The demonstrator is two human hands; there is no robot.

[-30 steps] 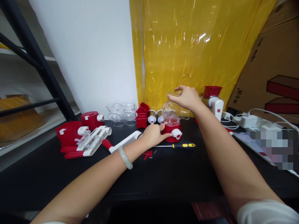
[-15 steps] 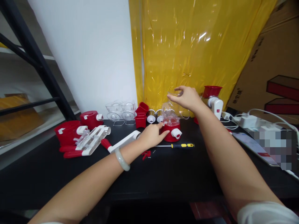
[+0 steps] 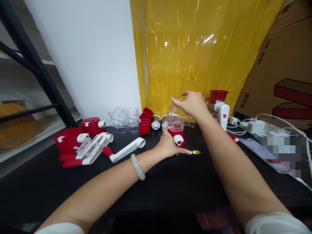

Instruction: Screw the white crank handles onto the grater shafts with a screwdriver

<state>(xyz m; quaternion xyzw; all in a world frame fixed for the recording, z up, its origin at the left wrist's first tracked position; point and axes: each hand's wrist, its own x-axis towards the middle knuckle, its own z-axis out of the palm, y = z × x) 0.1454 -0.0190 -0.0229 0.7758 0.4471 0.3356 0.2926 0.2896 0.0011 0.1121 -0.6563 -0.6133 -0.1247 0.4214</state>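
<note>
My right hand (image 3: pixel 193 104) pinches the rim of a clear plastic housing (image 3: pixel 179 115) between thumb and fingers. The housing's lower part is over the red grater base (image 3: pixel 175 130); I cannot tell whether it is seated. A white knob (image 3: pixel 179 140) sits on the base's front. My left hand (image 3: pixel 168 145) is against the base's left side, fingers spread, its thumb stretched out in front over a yellow and black screwdriver (image 3: pixel 195 152). Left of that hand lies a white crank handle (image 3: pixel 129 150) with a red grip.
Two red bases (image 3: pixel 67 141), more crank handles (image 3: pixel 94 149) and clear housings (image 3: pixel 124 115) stand to the left. Red hoppers (image 3: pixel 145 125) and metal drums (image 3: pixel 156 122) are behind. An assembled grater (image 3: pixel 220 110), a phone (image 3: pixel 264 154) and a power strip (image 3: pixel 268 128) are on the right.
My left thumb has swung from the base's side out over the screwdriver. My right hand keeps hold of the clear housing, almost where it was. The view has shifted slightly.
</note>
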